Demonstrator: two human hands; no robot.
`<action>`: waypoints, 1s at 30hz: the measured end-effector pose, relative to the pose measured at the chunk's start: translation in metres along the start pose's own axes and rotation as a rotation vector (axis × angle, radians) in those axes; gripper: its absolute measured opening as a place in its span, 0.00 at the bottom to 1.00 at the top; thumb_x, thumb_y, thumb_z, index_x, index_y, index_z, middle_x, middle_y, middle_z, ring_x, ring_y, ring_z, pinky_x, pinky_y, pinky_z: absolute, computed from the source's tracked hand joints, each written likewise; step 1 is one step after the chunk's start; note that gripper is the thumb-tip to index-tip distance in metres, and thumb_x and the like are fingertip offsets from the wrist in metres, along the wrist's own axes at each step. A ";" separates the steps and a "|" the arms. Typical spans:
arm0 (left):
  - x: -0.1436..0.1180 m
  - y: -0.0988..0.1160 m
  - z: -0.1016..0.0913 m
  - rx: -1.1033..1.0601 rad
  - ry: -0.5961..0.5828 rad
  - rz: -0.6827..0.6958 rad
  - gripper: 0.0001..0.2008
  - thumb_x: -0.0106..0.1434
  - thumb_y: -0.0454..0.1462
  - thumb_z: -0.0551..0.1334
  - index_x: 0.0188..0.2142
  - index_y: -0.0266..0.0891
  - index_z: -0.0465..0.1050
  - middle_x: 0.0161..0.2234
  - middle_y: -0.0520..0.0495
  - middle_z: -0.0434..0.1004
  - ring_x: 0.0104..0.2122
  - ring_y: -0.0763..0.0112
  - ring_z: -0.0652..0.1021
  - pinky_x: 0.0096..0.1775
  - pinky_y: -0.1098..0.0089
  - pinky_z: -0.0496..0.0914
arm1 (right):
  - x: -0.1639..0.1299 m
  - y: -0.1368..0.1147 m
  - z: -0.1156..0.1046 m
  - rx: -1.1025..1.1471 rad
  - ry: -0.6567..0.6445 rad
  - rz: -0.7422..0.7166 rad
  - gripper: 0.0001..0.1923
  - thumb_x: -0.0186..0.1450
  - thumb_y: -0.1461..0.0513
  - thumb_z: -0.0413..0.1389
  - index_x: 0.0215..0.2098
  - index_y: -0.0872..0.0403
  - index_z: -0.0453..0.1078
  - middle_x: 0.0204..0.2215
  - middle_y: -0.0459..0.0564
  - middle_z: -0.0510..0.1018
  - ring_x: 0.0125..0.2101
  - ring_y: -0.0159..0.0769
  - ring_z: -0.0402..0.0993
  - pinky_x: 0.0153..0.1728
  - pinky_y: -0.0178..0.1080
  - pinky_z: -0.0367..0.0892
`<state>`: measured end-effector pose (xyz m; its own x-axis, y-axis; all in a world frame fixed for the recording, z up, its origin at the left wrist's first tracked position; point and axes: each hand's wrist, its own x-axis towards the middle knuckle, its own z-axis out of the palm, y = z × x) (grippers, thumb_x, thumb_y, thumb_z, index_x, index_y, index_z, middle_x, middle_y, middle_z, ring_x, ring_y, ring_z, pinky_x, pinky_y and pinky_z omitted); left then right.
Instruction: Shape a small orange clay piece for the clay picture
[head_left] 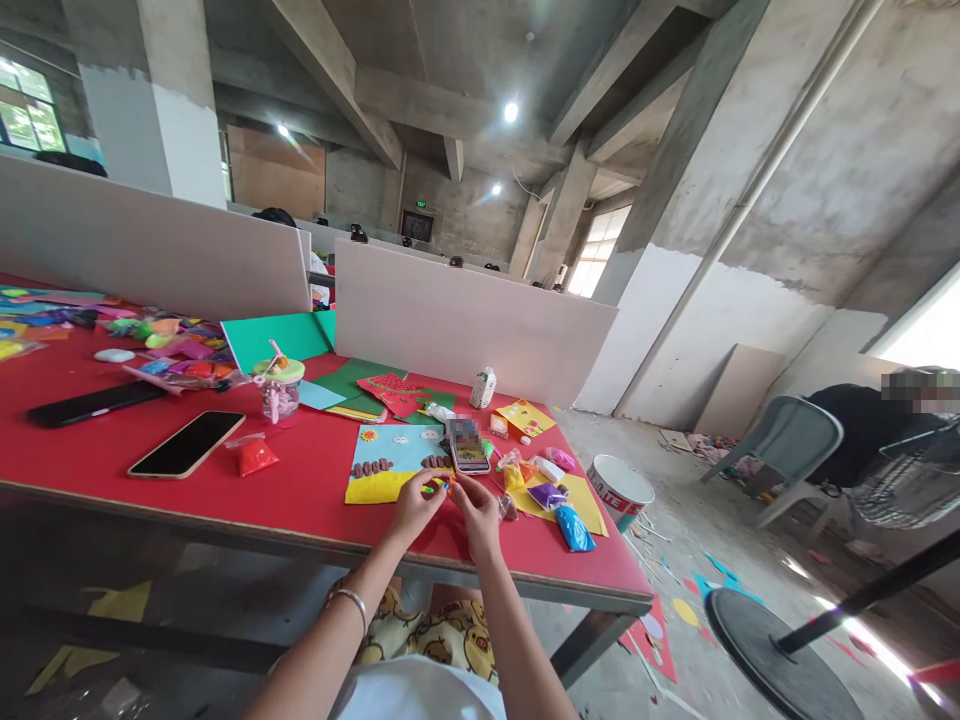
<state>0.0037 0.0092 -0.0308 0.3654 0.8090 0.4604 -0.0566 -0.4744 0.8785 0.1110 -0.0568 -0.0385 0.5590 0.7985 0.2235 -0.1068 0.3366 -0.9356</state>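
My left hand (414, 508) and my right hand (475, 512) meet over the front edge of the red table (300, 480). Together they pinch a small multicoloured lump of clay (439, 487) between the fingertips. Just beyond the hands lies a blue and yellow craft picture (386, 462) with brown clay blobs on it. A phone (469, 447) stands propped right behind the clay. To the right lie small bags of clay: purple (547, 495), blue (574, 528), pink (561, 459), on yellow paper (581, 500).
Two dark phones (186, 444) (94, 402) lie on the table's left part, near a red clay bag (255, 457) and a small jar (279, 388). Green sheets (281, 338) and white dividers (465, 320) stand behind. A white bucket (619, 487), chairs (799, 450) and a person are at right.
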 end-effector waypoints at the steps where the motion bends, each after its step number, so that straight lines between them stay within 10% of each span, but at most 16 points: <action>1: 0.000 0.001 0.000 -0.003 -0.007 0.015 0.12 0.54 0.37 0.59 0.38 0.38 0.77 0.41 0.43 0.80 0.40 0.66 0.78 0.40 0.68 0.73 | -0.001 -0.001 0.000 0.002 0.008 -0.003 0.21 0.50 0.52 0.66 0.39 0.55 0.78 0.39 0.54 0.82 0.40 0.44 0.78 0.45 0.45 0.72; 11: 0.002 -0.007 -0.004 -0.026 0.032 -0.081 0.13 0.53 0.43 0.63 0.33 0.37 0.77 0.33 0.43 0.81 0.35 0.63 0.80 0.36 0.67 0.74 | -0.001 -0.004 0.004 0.001 -0.108 0.029 0.25 0.47 0.52 0.68 0.40 0.56 0.79 0.40 0.56 0.82 0.40 0.47 0.79 0.47 0.47 0.71; 20: 0.004 -0.010 -0.004 -0.108 -0.024 -0.095 0.14 0.51 0.46 0.63 0.27 0.37 0.76 0.28 0.44 0.79 0.31 0.63 0.79 0.36 0.68 0.73 | 0.008 0.004 0.007 0.029 0.117 -0.095 0.23 0.45 0.49 0.68 0.32 0.56 0.78 0.30 0.55 0.83 0.32 0.44 0.79 0.36 0.41 0.75; 30: 0.007 -0.018 -0.006 -0.012 0.074 -0.073 0.17 0.48 0.50 0.65 0.28 0.39 0.76 0.29 0.45 0.80 0.30 0.63 0.78 0.33 0.69 0.72 | 0.007 0.004 0.009 0.105 -0.038 0.023 0.25 0.43 0.47 0.69 0.33 0.55 0.80 0.34 0.56 0.83 0.37 0.46 0.80 0.41 0.43 0.74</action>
<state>0.0022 0.0255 -0.0428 0.2991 0.8651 0.4027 -0.0440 -0.4091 0.9114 0.1068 -0.0453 -0.0385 0.5243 0.8241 0.2142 -0.2056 0.3666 -0.9074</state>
